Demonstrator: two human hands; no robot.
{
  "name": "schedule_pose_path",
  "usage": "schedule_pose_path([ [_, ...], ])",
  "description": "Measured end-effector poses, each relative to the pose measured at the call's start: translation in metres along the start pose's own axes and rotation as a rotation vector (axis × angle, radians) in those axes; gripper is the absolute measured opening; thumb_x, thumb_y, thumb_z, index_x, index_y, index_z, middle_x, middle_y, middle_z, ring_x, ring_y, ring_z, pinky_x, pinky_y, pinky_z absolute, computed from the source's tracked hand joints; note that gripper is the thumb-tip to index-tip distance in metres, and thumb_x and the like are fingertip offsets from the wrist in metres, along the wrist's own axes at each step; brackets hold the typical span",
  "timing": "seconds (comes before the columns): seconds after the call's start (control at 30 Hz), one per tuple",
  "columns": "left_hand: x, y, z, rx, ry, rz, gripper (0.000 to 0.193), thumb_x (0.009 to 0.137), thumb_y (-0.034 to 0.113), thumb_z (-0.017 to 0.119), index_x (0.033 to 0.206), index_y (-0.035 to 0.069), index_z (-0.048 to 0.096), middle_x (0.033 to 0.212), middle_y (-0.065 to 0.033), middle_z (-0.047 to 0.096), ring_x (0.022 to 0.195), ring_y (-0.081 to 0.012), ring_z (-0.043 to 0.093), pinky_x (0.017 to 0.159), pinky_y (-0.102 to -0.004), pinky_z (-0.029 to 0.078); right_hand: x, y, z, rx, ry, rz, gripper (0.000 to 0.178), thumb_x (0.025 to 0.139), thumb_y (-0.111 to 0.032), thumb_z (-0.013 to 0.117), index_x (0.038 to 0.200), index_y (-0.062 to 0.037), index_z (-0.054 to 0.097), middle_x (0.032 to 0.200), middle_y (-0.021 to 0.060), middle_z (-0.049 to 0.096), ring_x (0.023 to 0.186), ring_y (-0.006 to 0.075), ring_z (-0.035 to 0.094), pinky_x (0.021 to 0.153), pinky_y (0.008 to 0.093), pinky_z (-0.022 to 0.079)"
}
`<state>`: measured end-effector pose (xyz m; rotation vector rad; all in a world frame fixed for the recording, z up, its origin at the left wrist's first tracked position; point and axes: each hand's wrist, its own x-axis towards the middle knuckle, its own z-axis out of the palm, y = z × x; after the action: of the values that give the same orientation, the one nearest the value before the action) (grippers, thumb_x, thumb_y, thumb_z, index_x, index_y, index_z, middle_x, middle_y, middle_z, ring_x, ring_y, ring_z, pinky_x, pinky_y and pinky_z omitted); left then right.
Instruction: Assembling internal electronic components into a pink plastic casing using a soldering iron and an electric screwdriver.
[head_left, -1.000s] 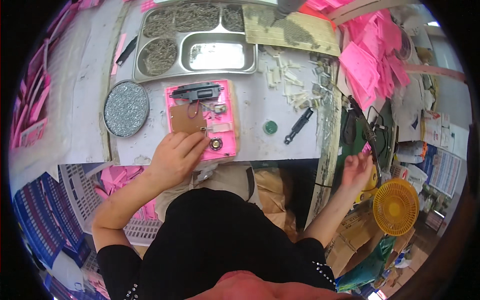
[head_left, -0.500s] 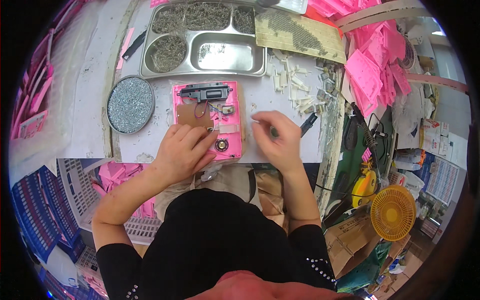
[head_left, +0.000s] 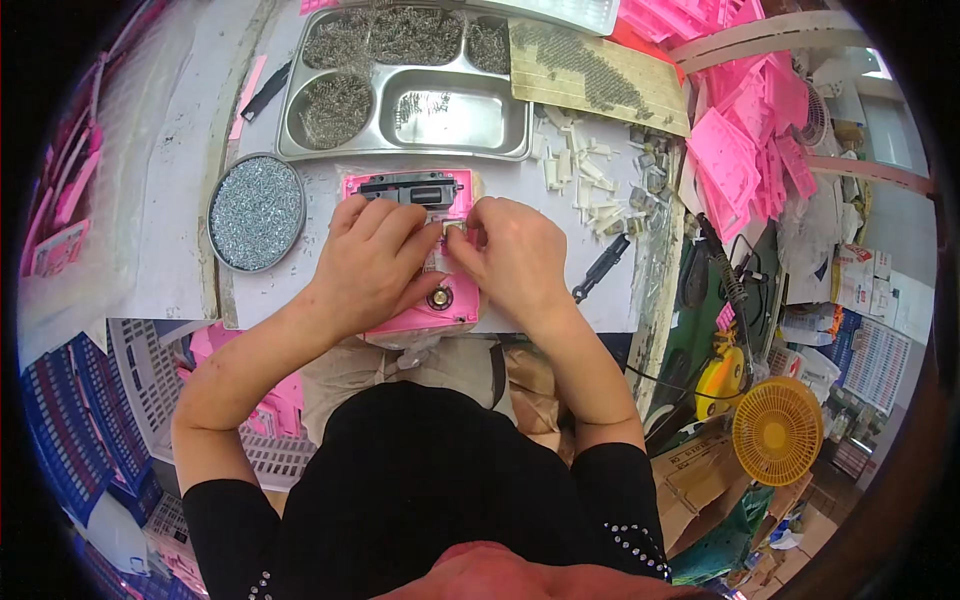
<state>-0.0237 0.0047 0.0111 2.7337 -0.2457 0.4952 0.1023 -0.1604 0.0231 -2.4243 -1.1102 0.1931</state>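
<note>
Pink fixture plate (head_left: pixel 452 312) now sits under both hands; the right hand (head_left: pixel 512 258) has come back from the side. Left hand (head_left: pixel 375 255) steadies it, right fingertips pinching a small part at its middle; fitting looks underway.

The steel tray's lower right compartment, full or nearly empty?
Nearly empty: bare shiny bottom shows in that compartment, with only a few metal bits.

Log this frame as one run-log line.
left hand: on pink fixture | right hand: pinching small part over it, grip unclear | nearby: round screw dish, steel compartment tray, black tool
</note>
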Motion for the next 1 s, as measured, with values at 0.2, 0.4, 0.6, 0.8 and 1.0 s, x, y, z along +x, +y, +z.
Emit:
schedule_pose_path([
  [0.2, -0.002, 0.006, 0.005, 0.049, 0.044, 0.099, 0.057, 0.075, 0.03, 0.079, 0.127, 0.009, 0.066, 0.121, -0.0053, 0.061, 0.109, -0.0241, 0.057, 0.101, -0.0464, 0.035, -0.004, 0.011, 0.007, 0.163, 0.037, 0.032, 0.017, 0.081, -0.021, 0.075, 0.08, -0.0053, 0.068, 0.073, 0.0117, 0.069, 0.068, 0.0319, 0.069, 0.061, 0.044, 0.053],
  [0.4, 0.002, 0.007, 0.006, 0.143, 0.029, 0.085, 0.052, 0.077, 0.027, 0.078, 0.124, 0.009, 0.068, 0.12, -0.0042, 0.061, 0.108, -0.0224, 0.056, 0.101, -0.0468, 0.034, -0.001, 0.025, 0.011, 0.468, -0.046, 0.192, 0.015, 0.084, -0.012, 0.075, 0.088, 0.0017, 0.073, 0.069, 0.0065, 0.069, 0.059, 0.0099, 0.061, 0.057, 0.0273, 0.05],
  [0.6, -0.001, 0.012, 0.009, 0.196, -0.022, 0.04, 0.049, 0.078, 0.029, 0.076, 0.121, 0.008, 0.067, 0.114, -0.003, 0.059, 0.108, -0.0197, 0.055, 0.099, -0.0452, 0.033, 0.0, 0.024, 0.01, 0.529, -0.065, 0.245, 0.016, 0.085, -0.012, 0.075, 0.084, 0.0028, 0.071, 0.067, 0.0026, 0.067, 0.06, 0.0059, 0.057, 0.057, 0.0247, 0.047],
  [0.8, 0.009, 0.013, 0.007, 0.167, -0.04, 0.019, 0.05, 0.077, 0.031, 0.075, 0.12, 0.006, 0.066, 0.114, -0.0027, 0.058, 0.109, -0.0189, 0.055, 0.099, -0.0438, 0.032, -0.004, 0.023, 0.014, 0.592, -0.031, 0.243, 0.013, 0.084, -0.01, 0.075, 0.083, 0.0018, 0.07, 0.066, 0.0019, 0.066, 0.06, 0.0056, 0.056, 0.056, 0.0246, 0.046],
  [1.0, 0.002, 0.012, 0.014, 0.099, -0.112, 0.012, 0.051, 0.077, 0.028, 0.076, 0.122, 0.008, 0.066, 0.126, -0.0044, 0.06, 0.119, -0.0215, 0.055, 0.104, -0.0467, 0.032, -0.012, 0.018, 0.024, 0.48, 0.1, 0.162, 0.014, 0.081, -0.015, 0.076, 0.082, -0.0025, 0.069, 0.067, 0.0093, 0.066, 0.057, 0.0183, 0.063, 0.056, 0.0319, 0.05],
])
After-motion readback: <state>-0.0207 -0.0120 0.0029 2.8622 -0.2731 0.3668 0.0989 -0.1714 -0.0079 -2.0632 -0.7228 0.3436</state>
